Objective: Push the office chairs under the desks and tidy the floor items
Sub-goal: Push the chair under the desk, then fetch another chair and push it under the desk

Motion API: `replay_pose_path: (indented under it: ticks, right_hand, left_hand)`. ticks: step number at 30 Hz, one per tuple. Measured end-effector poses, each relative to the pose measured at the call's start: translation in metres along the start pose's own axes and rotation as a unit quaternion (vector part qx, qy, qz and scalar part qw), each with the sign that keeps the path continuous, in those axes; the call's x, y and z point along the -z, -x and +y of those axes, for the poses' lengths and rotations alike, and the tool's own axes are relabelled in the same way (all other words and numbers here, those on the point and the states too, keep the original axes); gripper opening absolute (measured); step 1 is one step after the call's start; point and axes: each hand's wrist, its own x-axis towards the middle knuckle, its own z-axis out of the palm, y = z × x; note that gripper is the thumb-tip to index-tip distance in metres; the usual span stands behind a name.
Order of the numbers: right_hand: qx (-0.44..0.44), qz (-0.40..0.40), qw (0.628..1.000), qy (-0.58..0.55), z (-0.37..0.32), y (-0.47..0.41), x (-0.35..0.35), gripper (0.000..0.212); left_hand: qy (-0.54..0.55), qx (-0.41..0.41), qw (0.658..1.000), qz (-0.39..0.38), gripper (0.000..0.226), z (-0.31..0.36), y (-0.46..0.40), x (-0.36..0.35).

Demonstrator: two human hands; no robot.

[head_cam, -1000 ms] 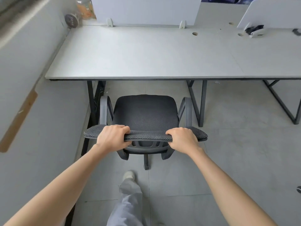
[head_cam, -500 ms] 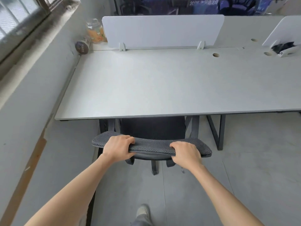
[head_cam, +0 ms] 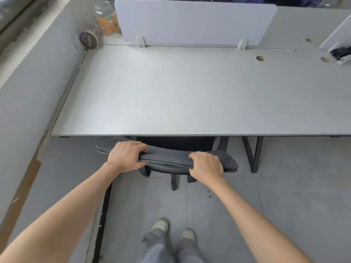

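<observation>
Seat of the black mesh-backed office chair (head_cam: pixel 171 158) sits beneath the pale grey rectangular worktop (head_cam: pixel 190 95). Left hand (head_cam: pixel 125 155) and right hand (head_cam: pixel 206 168) each curl a closed grip over the backrest top edge.

A black mesh-backed office chair (head_cam: pixel 171 158) sits with its seat tucked beneath the pale grey rectangular desk top (head_cam: pixel 190 95). The left hand (head_cam: pixel 126 155) and the right hand (head_cam: pixel 206 168) each grip the backrest's top edge, fingers curled over it. A white rounded divider panel (head_cam: pixel 193 21) stands along the desk's far edge, with a clear glass jar (head_cam: pixel 106 18) and a small round tin (head_cam: pixel 88 39) beside it at the far-left corner. 2 pale shoes (head_cam: pixel 160 224) stand on the grey tiled floor (head_cam: pixel 294 196).
</observation>
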Motion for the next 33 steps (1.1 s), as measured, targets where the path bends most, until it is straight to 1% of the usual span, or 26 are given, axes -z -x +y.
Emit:
replay_pose_path:
  ticks: [3, 7, 9, 12, 14, 15, 17, 20, 21, 23, 25, 26, 27, 29, 31, 33]
  right_hand:
    - [-0.011, -0.001, 1.000, 0.007, -0.001, 0.000, 0.001, 0.026]
    - [-0.016, 0.000, 1.000, 0.018, -0.004, -0.001, 0.008, 0.031]
    - [-0.022, 0.004, 1.000, 0.012, -0.006, 0.001, 0.008, 0.032]
    - [-0.038, 0.036, 0.999, 0.007, -0.010, 0.009, 0.005, 0.027]
    - [-0.043, 0.085, 0.995, -0.037, -0.012, 0.022, 0.002, 0.025]
    - [-0.043, 0.113, 0.990, -0.073, -0.015, 0.033, 0.000, 0.027]
    - [-0.067, 0.168, 0.968, -0.176, -0.023, 0.061, -0.006, 0.034]
    - [-0.175, 0.214, 0.905, -0.324, -0.033, 0.119, -0.018, 0.039]
    - [-0.214, 0.218, 0.883, -0.356, -0.034, 0.138, -0.026, 0.039]
    - [-0.312, 0.239, 0.826, -0.404, -0.034, 0.192, -0.051, 0.039]
    - [-0.342, 0.231, 0.788, -0.457, -0.046, 0.213, -0.072, 0.039]
    - [-0.376, 0.240, 0.754, -0.483, -0.051, 0.232, -0.082, 0.038]
    - [-0.416, 0.255, 0.711, -0.507, -0.057, 0.255, -0.091, 0.037]
    - [-0.481, 0.291, 0.628, -0.538, -0.077, 0.294, -0.108, 0.036]
    - [-0.547, 0.324, 0.556, -0.536, -0.098, 0.333, -0.127, 0.035]
    - [-0.602, 0.364, 0.479, -0.525, -0.114, 0.366, -0.142, 0.035]
  left_hand:
    - [0.005, 0.002, 1.000, 0.007, 0.034, -0.001, 0.000, -0.001]
    - [0.026, 0.012, 0.999, 0.019, 0.032, 0.002, 0.001, 0.001]
    - [0.028, 0.014, 0.999, 0.005, 0.032, 0.004, 0.003, 0.004]
    - [0.044, 0.010, 0.999, -0.024, 0.031, 0.013, 0.006, 0.013]
    - [0.101, -0.026, 0.994, -0.022, 0.029, 0.027, 0.013, 0.019]
    - [0.152, -0.050, 0.987, -0.012, 0.029, 0.036, 0.019, 0.022]
    - [0.281, -0.077, 0.956, 0.013, 0.027, 0.054, 0.032, 0.027]
    - [0.409, -0.066, 0.910, 0.019, 0.023, 0.080, 0.050, 0.016]
    - [0.439, -0.053, 0.897, -0.002, 0.023, 0.088, 0.056, 0.007]
    - [0.484, -0.050, 0.869, -0.095, 0.023, 0.118, 0.067, -0.019]
    - [0.514, -0.020, 0.846, -0.140, 0.023, 0.118, 0.075, -0.035]
    - [0.513, -0.029, 0.839, -0.178, 0.025, 0.127, 0.078, -0.045]
    - [0.501, -0.046, 0.835, -0.223, 0.027, 0.140, 0.083, -0.054]
    - [0.461, -0.098, 0.829, -0.300, 0.029, 0.161, 0.089, -0.065]
    - [0.421, -0.154, 0.817, -0.363, 0.031, 0.189, 0.094, -0.070]
    - [0.389, -0.204, 0.800, -0.410, 0.032, 0.224, 0.098, -0.075]
